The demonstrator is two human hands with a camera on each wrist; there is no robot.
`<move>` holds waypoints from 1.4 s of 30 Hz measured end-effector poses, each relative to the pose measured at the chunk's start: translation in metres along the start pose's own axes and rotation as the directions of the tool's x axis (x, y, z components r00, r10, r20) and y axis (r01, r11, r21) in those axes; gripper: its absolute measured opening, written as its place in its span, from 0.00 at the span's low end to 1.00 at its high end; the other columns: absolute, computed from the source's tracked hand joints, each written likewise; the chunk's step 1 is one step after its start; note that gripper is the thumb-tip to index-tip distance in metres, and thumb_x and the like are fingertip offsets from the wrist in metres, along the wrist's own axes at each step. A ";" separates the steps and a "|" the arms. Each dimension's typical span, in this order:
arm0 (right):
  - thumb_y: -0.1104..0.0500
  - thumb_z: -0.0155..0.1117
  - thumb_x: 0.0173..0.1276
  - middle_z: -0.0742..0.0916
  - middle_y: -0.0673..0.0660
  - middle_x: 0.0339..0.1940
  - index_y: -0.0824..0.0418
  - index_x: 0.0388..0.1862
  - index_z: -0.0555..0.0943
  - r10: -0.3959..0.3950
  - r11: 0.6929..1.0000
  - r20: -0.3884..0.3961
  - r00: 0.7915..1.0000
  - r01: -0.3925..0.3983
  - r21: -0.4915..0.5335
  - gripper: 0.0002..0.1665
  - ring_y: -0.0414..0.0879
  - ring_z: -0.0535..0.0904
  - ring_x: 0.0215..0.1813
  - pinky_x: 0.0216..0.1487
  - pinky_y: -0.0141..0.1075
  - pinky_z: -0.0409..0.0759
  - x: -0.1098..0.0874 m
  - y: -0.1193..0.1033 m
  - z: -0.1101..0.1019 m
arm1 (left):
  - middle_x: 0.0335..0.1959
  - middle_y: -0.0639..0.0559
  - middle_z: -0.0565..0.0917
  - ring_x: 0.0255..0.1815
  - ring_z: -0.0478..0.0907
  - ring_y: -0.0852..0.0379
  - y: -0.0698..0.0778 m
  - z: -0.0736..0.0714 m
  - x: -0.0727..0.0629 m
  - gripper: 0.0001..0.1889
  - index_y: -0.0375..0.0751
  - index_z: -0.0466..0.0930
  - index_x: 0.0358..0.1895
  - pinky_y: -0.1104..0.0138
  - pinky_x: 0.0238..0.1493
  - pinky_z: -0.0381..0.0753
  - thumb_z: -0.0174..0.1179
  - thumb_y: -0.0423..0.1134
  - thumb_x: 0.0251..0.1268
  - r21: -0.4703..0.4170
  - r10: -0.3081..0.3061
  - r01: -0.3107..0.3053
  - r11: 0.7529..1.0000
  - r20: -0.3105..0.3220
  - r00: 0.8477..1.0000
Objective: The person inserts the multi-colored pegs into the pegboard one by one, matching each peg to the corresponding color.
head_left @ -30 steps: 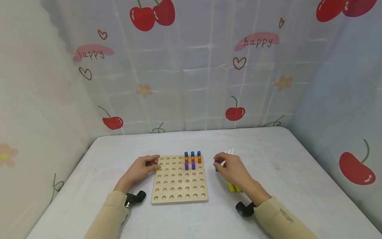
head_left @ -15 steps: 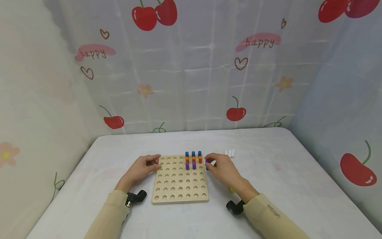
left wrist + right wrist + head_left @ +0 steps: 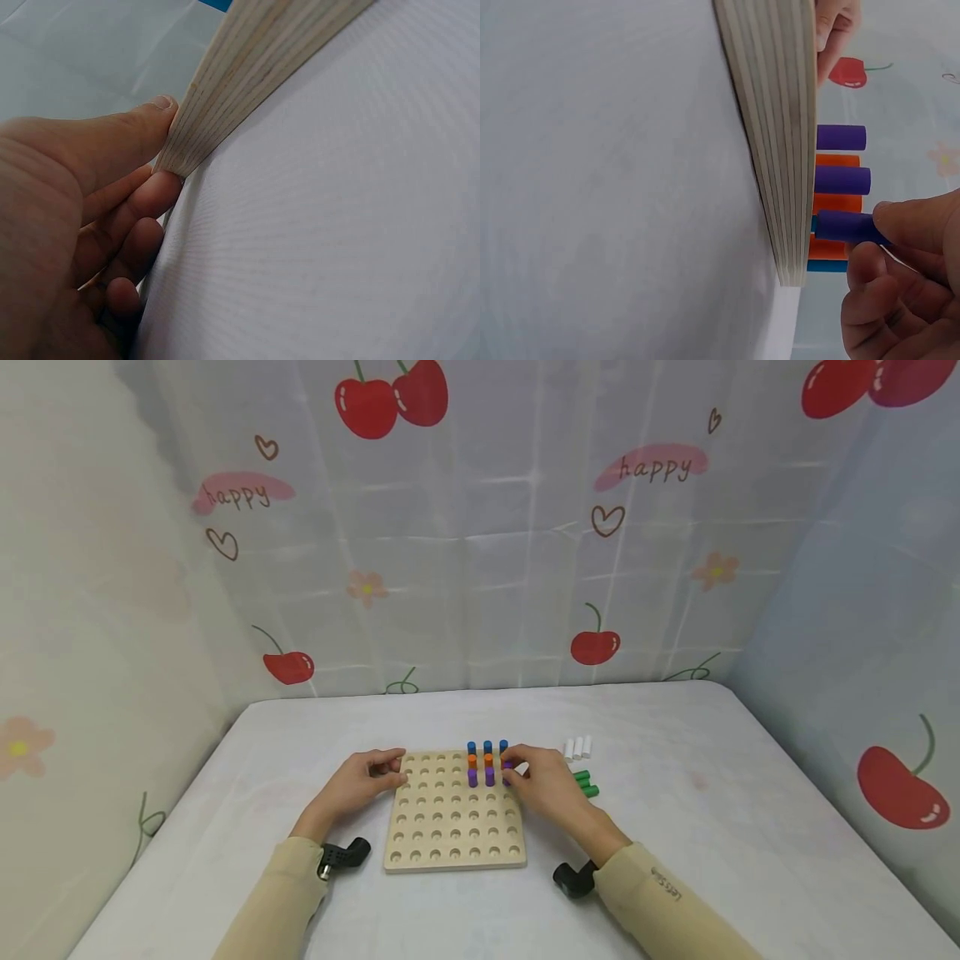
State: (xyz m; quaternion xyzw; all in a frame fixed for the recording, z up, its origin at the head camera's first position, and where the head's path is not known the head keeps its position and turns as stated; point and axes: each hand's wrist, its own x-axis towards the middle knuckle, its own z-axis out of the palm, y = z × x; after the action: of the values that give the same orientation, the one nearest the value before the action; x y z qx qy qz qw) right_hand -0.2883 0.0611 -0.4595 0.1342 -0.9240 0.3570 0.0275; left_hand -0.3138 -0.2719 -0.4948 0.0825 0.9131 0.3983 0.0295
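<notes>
A wooden pegboard (image 3: pixel 456 827) with rows of round holes lies on the table. My left hand (image 3: pixel 367 781) grips its far left corner; in the left wrist view the thumb (image 3: pixel 142 127) is at the upper edge and the fingertips are at the lower one. Between thumb and fingers, my right hand (image 3: pixel 551 785) pinches a purple peg (image 3: pixel 847 225), upright over the board's right column. Two purple pegs (image 3: pixel 490 777) stand to its left in the same row. Behind them are orange pegs (image 3: pixel 472 762) and, at the far edge, blue pegs (image 3: pixel 487 747).
Right of the board, white pegs (image 3: pixel 577 748) lie on the white-covered table (image 3: pixel 660 727). Green pegs (image 3: pixel 589 791) lie nearer, partly behind the right hand. A printed curtain (image 3: pixel 480 610) hangs behind the table.
My right hand has carried the purple peg leftward from beside the board to over its right column. Green pegs have come into view as it moved. The left hand stays at the corner.
</notes>
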 end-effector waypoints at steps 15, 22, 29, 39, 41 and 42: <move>0.58 0.69 0.72 0.89 0.52 0.47 0.54 0.54 0.86 0.000 1.000 0.001 1.000 0.000 0.019 0.13 0.42 0.79 0.37 0.37 0.32 0.80 0.001 0.004 0.002 | 0.45 0.55 0.83 0.48 0.74 0.55 0.002 0.000 0.001 0.29 0.45 0.79 0.69 0.59 0.56 0.73 0.71 0.47 0.67 -0.006 0.008 -0.008 1.000 -0.001 1.000; 0.58 0.69 0.72 0.89 0.52 0.47 0.54 0.54 0.86 0.013 1.000 0.018 1.000 -0.013 0.025 0.13 0.42 0.79 0.37 0.40 0.34 0.82 -0.001 0.005 0.004 | 0.44 0.55 0.83 0.49 0.74 0.55 0.001 0.001 -0.001 0.29 0.45 0.79 0.69 0.58 0.57 0.72 0.70 0.47 0.67 -0.003 0.000 0.000 1.000 -0.001 1.000; 0.59 0.69 0.72 0.89 0.52 0.48 0.55 0.55 0.86 0.012 1.000 0.019 1.000 -0.012 0.016 0.14 0.42 0.79 0.37 0.39 0.35 0.81 -0.001 0.007 0.005 | 0.44 0.55 0.84 0.49 0.75 0.55 0.002 0.001 -0.001 0.28 0.45 0.79 0.69 0.57 0.58 0.72 0.70 0.47 0.67 0.006 0.005 -0.005 1.000 -0.007 1.000; 0.57 0.69 0.72 0.88 0.52 0.49 0.55 0.55 0.85 0.027 1.000 0.030 0.999 -0.028 0.014 0.14 0.42 0.79 0.38 0.41 0.35 0.81 0.000 0.008 0.006 | 0.45 0.55 0.83 0.50 0.74 0.54 0.002 0.001 -0.001 0.29 0.44 0.79 0.69 0.57 0.59 0.72 0.70 0.47 0.67 0.004 0.006 -0.006 1.000 -0.002 1.000; 0.57 0.69 0.72 0.88 0.52 0.49 0.55 0.55 0.85 0.025 1.000 0.032 0.999 -0.025 0.016 0.14 0.42 0.79 0.38 0.40 0.35 0.81 0.000 0.007 0.005 | 0.45 0.55 0.83 0.50 0.74 0.54 0.001 0.001 -0.001 0.29 0.45 0.79 0.69 0.57 0.59 0.72 0.70 0.47 0.67 0.006 0.002 -0.002 1.000 -0.004 1.000; 0.56 0.70 0.72 0.88 0.51 0.49 0.55 0.55 0.85 0.028 0.999 0.033 0.999 -0.028 0.019 0.14 0.42 0.79 0.38 0.40 0.35 0.81 0.000 0.007 0.005 | 0.45 0.55 0.83 0.51 0.74 0.54 0.001 0.001 -0.001 0.29 0.45 0.79 0.69 0.57 0.59 0.72 0.70 0.47 0.67 0.007 0.000 0.000 1.000 -0.004 1.000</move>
State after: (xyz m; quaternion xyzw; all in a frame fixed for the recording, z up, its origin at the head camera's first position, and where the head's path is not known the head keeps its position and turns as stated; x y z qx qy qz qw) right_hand -0.2899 0.0624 -0.4677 0.1273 -0.9226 0.3641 0.0061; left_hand -0.3130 -0.2703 -0.4947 0.0816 0.9144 0.3955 0.0273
